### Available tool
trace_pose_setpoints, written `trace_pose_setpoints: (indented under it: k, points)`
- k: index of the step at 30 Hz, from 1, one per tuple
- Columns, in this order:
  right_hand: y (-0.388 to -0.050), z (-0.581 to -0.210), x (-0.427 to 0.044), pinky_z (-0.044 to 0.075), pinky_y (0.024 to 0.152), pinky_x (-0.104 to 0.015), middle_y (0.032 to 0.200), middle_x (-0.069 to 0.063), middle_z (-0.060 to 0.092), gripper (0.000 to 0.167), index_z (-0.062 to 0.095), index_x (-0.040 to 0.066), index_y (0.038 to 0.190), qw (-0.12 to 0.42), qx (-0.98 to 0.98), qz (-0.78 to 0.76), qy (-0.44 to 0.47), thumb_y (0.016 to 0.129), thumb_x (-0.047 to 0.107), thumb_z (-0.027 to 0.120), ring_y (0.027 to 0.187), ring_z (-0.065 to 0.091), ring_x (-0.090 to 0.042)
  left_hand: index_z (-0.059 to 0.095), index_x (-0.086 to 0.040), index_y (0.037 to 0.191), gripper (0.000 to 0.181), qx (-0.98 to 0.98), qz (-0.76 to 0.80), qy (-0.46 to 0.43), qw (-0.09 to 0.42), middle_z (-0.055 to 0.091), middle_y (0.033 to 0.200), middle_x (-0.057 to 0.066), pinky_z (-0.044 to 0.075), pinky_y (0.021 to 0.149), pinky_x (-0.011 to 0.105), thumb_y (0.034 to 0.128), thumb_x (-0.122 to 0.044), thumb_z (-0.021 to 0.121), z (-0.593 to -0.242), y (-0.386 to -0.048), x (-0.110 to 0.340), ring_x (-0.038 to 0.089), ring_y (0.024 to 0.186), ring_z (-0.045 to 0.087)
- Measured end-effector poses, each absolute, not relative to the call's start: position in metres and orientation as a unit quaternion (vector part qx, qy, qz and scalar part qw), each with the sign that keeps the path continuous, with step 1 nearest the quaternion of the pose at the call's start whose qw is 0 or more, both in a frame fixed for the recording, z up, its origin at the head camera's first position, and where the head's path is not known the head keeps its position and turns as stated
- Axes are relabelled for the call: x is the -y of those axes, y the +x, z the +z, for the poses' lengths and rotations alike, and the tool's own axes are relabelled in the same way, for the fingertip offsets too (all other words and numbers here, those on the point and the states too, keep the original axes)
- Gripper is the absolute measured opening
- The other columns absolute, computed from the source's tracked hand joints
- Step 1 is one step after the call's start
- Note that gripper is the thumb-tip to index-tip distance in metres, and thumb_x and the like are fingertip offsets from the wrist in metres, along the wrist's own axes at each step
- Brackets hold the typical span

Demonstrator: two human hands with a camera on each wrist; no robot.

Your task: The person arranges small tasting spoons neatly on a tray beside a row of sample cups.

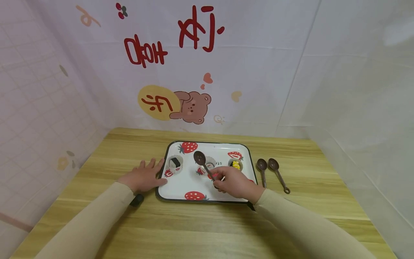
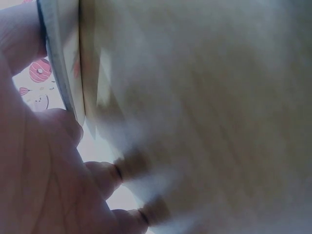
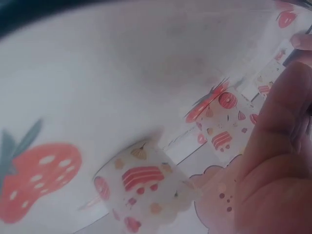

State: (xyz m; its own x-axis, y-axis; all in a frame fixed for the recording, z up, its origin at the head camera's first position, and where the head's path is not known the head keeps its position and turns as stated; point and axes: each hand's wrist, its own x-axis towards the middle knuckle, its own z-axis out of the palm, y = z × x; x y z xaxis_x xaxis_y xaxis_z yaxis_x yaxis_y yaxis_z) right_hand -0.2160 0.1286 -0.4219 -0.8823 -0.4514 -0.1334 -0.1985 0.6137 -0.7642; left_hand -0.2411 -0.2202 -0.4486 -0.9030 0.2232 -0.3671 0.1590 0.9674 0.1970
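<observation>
A white tray (image 1: 174, 189) with a dark rim and strawberry prints lies on the table. My left hand (image 1: 144, 176) rests at its left edge with fingers spread; the left wrist view shows it against the tray's side (image 2: 59, 63). Between thumb and fingers, my right hand (image 1: 234, 181) pinches the handle of a brown spoon (image 1: 199, 157), its bowl over the tray near the middle paper cup (image 1: 212, 160). The left paper cup (image 1: 180, 167) contains a black-and-white piece, the right one (image 1: 241, 166) something yellow and black. The middle cup's contents are unclear.
Two more brown spoons (image 1: 262, 164) (image 1: 273, 164) lie on the wooden table (image 1: 200, 230) right of the tray. White printed cloth (image 1: 252, 72) hangs behind the table and along both sides.
</observation>
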Motion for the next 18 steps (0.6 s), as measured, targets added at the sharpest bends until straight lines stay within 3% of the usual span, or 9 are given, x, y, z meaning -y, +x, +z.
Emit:
trace_pose_setpoints:
  k: [9,18]
  points:
    - [-0.221,-0.425,-0.115,0.051,0.060,-0.026,0.077,0.001,0.070,0.038,0.071,0.005,0.132,0.158,-0.886,-0.393,-0.189,0.094,0.006,0.072,0.065,0.066,-0.010,0.017,-0.013,0.170,0.100,-0.972,0.079,0.094,0.200,0.015,0.172,0.031,0.023,0.118,0.079,0.0975,-0.072,0.053,-0.449,-0.241,0.220,0.068,0.152,0.011]
    - [-0.223,-0.426,-0.099,0.062,0.066,-0.029,0.081,-0.002,0.073,0.040,0.070,0.007,0.134,0.196,-0.863,-0.435,-0.164,0.094,0.006,0.074,0.071,0.071,-0.014,0.018,-0.012,0.170,0.102,-0.973,0.076,0.100,0.195,0.016,0.172,0.032,0.023,0.117,0.080,0.0968,-0.074,0.053,-0.451,-0.242,0.220,0.070,0.151,0.011]
